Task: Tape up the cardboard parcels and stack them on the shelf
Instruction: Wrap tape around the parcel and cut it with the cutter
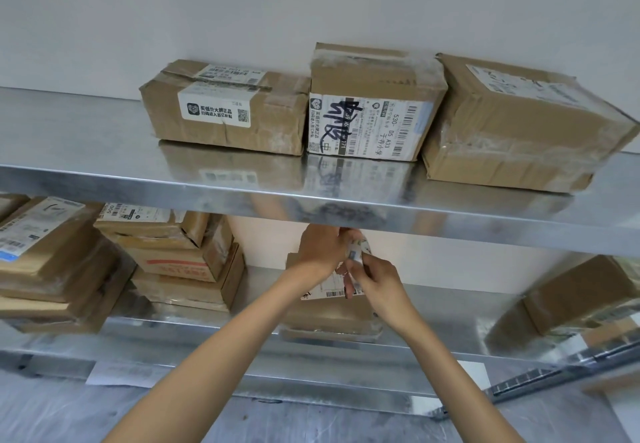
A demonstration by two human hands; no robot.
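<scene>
A cardboard parcel (329, 314) with a white shipping label lies on the lower steel shelf (194, 324), in the middle. Both my arms reach in under the upper shelf (485, 224). My left hand (320, 246) grips a roll of tape (356, 252) above the parcel, fingers curled round it. My right hand (375, 281) pinches the tape's free end just below the roll, over the parcel's label. The parcel's top is mostly hidden by my hands.
Three taped parcels stand on the upper shelf: one on the left (225, 106), a labelled one (372, 110), a large one on the right (519, 123). The lower shelf holds parcel stacks at far left (52, 262), left (180, 259) and right (581, 293).
</scene>
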